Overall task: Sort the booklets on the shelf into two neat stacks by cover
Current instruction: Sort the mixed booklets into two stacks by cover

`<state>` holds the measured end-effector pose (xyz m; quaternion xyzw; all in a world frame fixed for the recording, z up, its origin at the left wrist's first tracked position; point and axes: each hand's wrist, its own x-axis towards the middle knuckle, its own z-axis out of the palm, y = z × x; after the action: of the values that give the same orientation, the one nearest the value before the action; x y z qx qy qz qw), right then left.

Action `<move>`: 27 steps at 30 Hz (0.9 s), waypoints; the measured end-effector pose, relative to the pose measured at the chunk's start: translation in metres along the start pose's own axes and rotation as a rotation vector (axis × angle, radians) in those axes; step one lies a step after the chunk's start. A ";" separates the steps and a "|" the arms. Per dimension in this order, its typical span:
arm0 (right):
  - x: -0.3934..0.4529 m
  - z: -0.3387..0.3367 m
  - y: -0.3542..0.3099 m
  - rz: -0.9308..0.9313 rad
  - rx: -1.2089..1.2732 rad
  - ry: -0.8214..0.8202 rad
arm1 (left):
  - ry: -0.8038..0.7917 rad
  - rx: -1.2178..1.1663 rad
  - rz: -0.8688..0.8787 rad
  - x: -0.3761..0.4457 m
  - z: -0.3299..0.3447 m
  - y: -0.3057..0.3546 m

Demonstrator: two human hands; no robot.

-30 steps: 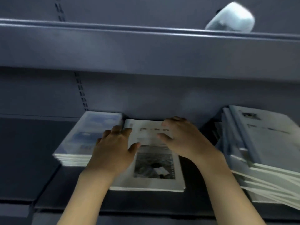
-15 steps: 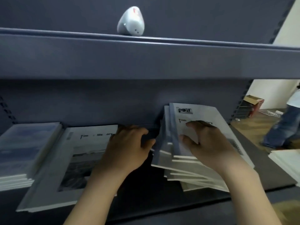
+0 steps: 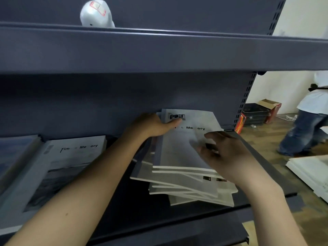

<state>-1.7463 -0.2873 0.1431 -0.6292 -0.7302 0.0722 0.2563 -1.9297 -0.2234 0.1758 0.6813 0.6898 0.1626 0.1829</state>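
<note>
- My left hand (image 3: 152, 126) is at the far left corner of the messy pile of booklets (image 3: 184, 176), thumb lying across the top cover and the other fingers hidden behind the edge, so it seems to grip that corner.
- My right hand (image 3: 225, 153) rests on the top booklet (image 3: 179, 150) of the pile, fingers spread and loosely bent, gripping nothing.
- The pile sits on the right part of the dark shelf (image 3: 134, 206), its booklets fanned out at differing angles.
- To the left, well apart from the pile, lies a white-cover stack (image 3: 58, 167) with a photo and title.
- Just beside that, at the left edge, I see a blue-cover stack (image 3: 12, 153).
- A white rounded device (image 3: 95, 14) stands on the upper shelf (image 3: 177, 50).
- Another person (image 3: 308, 118) stands on the wooden floor at right.
</note>
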 end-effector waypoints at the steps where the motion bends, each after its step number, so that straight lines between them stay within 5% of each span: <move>1: 0.000 0.000 0.002 0.001 0.003 0.006 | -0.029 0.046 -0.016 0.004 0.000 0.004; 6: 0.002 0.001 0.013 0.016 -0.026 0.031 | -0.153 0.304 -0.049 0.021 0.007 0.015; 12: 0.003 -0.001 0.025 0.059 -0.097 0.012 | -0.203 0.032 -0.051 0.015 0.008 0.014; 16: 0.006 -0.001 0.031 0.079 -0.158 -0.014 | -0.069 -0.199 -0.018 0.015 0.012 -0.005; 27: 0.043 -0.006 0.012 0.209 -0.104 -0.153 | 0.282 -0.311 -0.153 -0.032 0.003 -0.081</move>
<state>-1.7368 -0.2451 0.1551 -0.7071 -0.6807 0.1082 0.1580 -1.9997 -0.2572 0.1358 0.5610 0.7250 0.3464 0.1991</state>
